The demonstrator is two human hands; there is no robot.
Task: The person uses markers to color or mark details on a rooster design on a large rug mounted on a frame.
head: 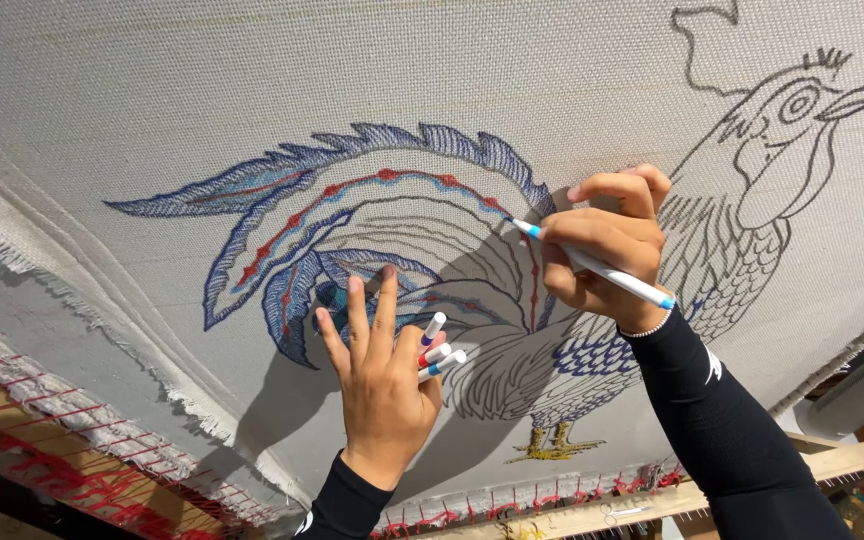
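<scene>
Off-white woven canvas (152, 80), stretched taut and laced with red cord (72, 470) to a wooden frame (652, 505) along the lower edge; frayed fringe (12, 250) down the left side. Drawn across it, a large rooster outline (752, 200), tail feathers (352, 220) already coloured blue and red, head and breast only outlined in grey, feet in yellow.

Right hand (607, 245) closed around a white marker (597, 265) with blue bands, fingers curled tight, held against the canvas at the root of the tail. Long axis slanted, tip pointing up-left and touching the cloth, back end pointing down-right past the wrist.

Left hand (382, 375) pressed flat on the canvas, fingers spread and pointing upward, covering part of the lower tail. Clamped at the thumb side, three spare markers (437, 350) lying near parallel, caps pointing up-right, purple, red and blue.

Black sleeves (732, 430) on both forearms, shadows cast across the body of the bird.
</scene>
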